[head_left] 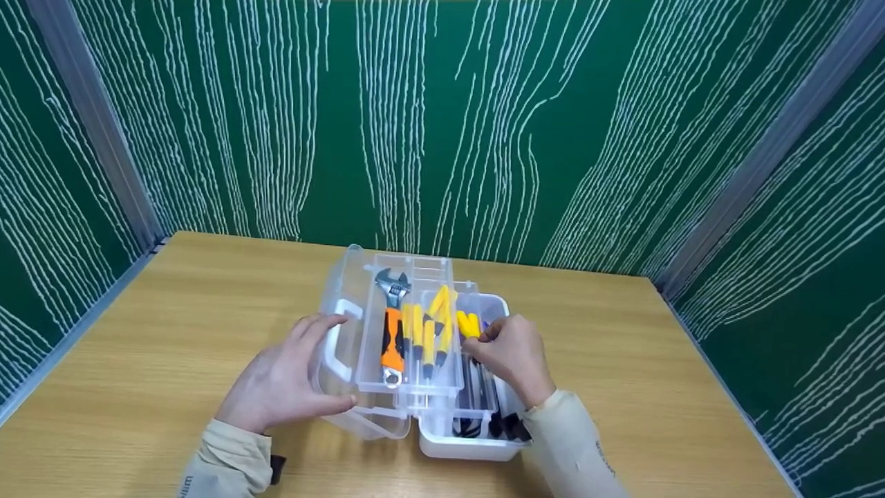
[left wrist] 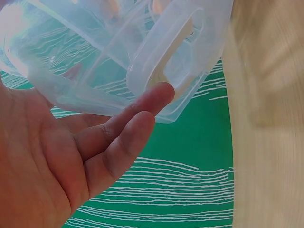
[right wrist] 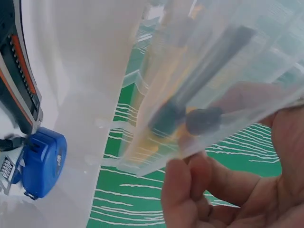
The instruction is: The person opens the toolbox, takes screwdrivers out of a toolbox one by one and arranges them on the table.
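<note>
A clear plastic toolbox (head_left: 473, 449) stands unfolded, its lid (head_left: 335, 277) swung to the left. My left hand (head_left: 276, 387) is beside that lid with thumb and fingers spread; fingertips reach its white handle (head_left: 333, 346). In the upper tray (head_left: 429, 264) lie an orange-and-black adjustable wrench (head_left: 393, 332) and several yellow-handled tools (head_left: 429, 346). My right hand (head_left: 515, 353) pinches the edge of the lower tray (right wrist: 128, 164), its thumb showing through the clear plastic. Yellow handles (head_left: 468, 324) lie in that tray by the fingertips.
Inside the box, the right wrist view shows a blue tape measure (right wrist: 45, 161) and a dark tool with orange trim (right wrist: 19, 76). Black items (head_left: 508, 425) sit at the box's near end. Green walls with white lines rise behind the wooden table (head_left: 173, 311).
</note>
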{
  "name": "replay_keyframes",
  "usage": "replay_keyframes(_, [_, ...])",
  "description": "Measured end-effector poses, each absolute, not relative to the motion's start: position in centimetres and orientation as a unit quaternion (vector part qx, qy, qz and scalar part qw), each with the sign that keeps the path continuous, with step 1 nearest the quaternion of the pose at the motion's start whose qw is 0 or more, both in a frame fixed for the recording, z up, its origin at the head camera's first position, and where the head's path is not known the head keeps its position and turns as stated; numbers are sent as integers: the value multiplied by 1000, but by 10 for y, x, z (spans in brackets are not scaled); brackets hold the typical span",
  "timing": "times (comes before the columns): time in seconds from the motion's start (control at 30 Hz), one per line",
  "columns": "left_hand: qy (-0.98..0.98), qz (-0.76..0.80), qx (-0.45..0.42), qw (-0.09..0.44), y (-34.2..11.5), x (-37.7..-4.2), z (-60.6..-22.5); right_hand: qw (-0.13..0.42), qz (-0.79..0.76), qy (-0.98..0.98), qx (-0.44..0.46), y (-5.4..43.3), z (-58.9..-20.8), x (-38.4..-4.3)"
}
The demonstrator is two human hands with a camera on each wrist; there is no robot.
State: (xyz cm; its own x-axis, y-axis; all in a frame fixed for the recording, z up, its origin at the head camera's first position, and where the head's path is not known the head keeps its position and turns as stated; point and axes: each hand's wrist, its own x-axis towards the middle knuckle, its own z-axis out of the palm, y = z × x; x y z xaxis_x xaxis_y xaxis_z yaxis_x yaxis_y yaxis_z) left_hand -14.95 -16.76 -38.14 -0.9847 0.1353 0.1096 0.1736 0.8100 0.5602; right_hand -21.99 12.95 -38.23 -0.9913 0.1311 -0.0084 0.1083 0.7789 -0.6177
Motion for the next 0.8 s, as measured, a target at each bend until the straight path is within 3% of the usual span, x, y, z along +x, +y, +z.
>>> replay_keyframes(0.33, [-950,-294,-93,46,-169,-149,-382,52,310,-949,-29,139,-381,-214])
replay_keyframes(0.8, [-950,-297,-87,35,-168,-149,-382,-22,325,-946,6,155,-373,-208])
